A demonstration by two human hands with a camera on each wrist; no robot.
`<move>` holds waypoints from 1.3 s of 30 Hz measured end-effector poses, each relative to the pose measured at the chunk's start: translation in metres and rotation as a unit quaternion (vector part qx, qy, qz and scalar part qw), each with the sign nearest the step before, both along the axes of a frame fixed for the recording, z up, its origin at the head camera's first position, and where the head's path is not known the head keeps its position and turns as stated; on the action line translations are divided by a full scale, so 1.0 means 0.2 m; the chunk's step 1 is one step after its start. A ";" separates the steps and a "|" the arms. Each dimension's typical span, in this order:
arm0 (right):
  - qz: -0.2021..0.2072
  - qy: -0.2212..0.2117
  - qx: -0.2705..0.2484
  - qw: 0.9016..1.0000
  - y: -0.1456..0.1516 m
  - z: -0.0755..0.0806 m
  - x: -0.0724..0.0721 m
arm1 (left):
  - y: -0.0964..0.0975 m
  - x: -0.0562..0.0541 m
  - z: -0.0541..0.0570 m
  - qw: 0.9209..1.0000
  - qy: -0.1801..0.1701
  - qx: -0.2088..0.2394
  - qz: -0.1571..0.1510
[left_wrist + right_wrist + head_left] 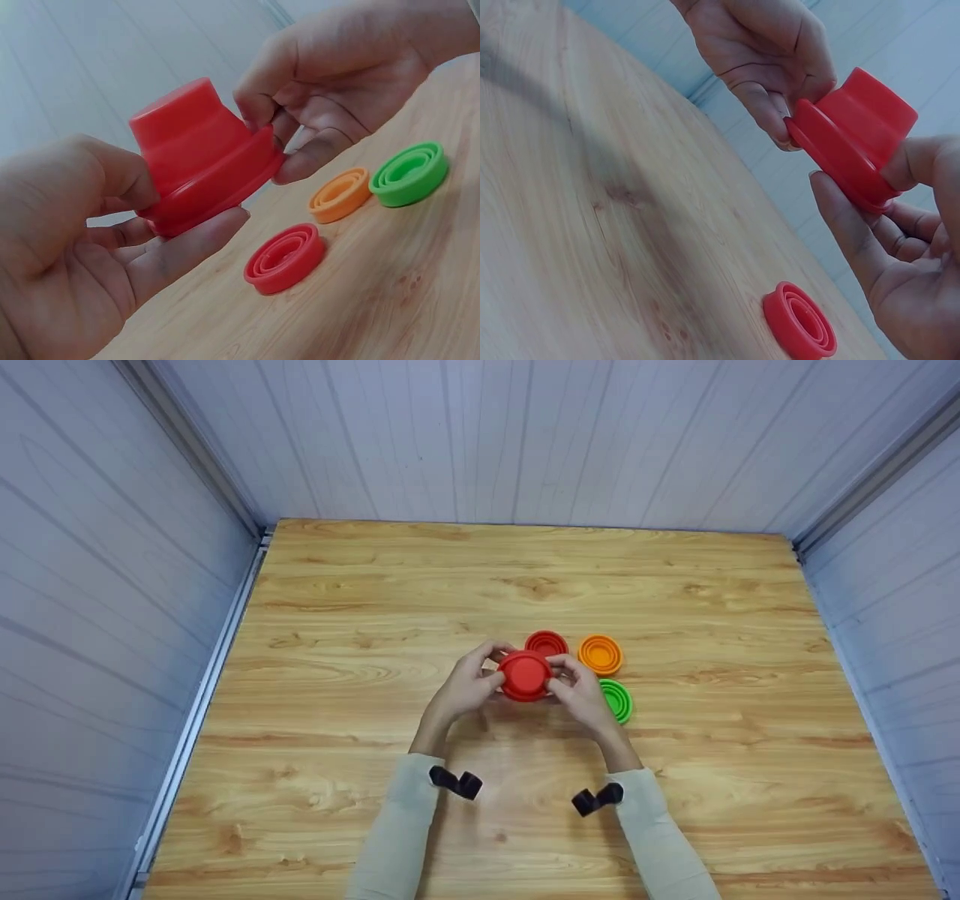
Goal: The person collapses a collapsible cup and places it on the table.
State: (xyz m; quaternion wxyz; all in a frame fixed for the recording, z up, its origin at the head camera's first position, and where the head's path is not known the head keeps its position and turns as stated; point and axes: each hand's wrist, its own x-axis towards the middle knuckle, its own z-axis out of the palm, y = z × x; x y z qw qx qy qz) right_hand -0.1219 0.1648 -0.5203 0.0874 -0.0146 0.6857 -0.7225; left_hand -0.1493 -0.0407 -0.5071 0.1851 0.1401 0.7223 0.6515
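Observation:
A red collapsible silicone cup (525,676) is held up between both hands, its closed base towards the head camera. Its walls are partly popped out in steps, as the left wrist view shows. My left hand (466,684) pinches the rim on the left side, thumb on the outer wall and fingers beneath. On the opposite side, my right hand (585,696) pinches the same rim between thumb and fingers. Just beyond the held cup lies another red collapsible cup (285,259), folded flat on the table and partly covered in the head view.
To the right sit an orange folded cup (600,655) and a green folded cup (618,701), the green one partly behind my right hand in the head view. The wooden table (360,607) is bounded by pale panel walls (480,442) at the back and sides.

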 end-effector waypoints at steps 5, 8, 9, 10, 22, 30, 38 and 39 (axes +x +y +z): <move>0.011 -0.011 -0.036 0.999 0.01 0.00 0.00 | -0.02 0.00 0.01 0.999 -0.031 0.024 -0.007; 0.019 -0.016 -0.052 0.998 0.02 -0.01 0.01 | -0.04 0.00 0.00 0.997 -0.056 0.046 -0.013; 0.021 -0.016 -0.058 0.998 0.02 -0.01 0.01 | -0.04 0.00 0.00 0.996 -0.065 0.055 -0.016; 0.023 -0.014 -0.061 0.998 0.02 -0.01 0.01 | -0.05 0.00 -0.01 0.995 -0.073 0.064 -0.020; 0.046 -0.016 -0.104 0.993 0.06 0.00 0.01 | -0.05 0.00 0.00 0.986 -0.108 0.110 -0.055; 0.070 -0.010 -0.146 0.987 0.07 0.00 0.02 | -0.05 0.00 0.00 0.988 -0.110 0.102 -0.036; 0.066 -0.013 -0.141 0.988 0.07 0.01 0.02 | -0.05 0.01 0.04 0.991 -0.106 0.076 -0.044; 0.066 -0.014 -0.138 0.988 0.07 0.01 0.02 | -0.05 0.01 0.06 0.991 -0.105 0.072 -0.050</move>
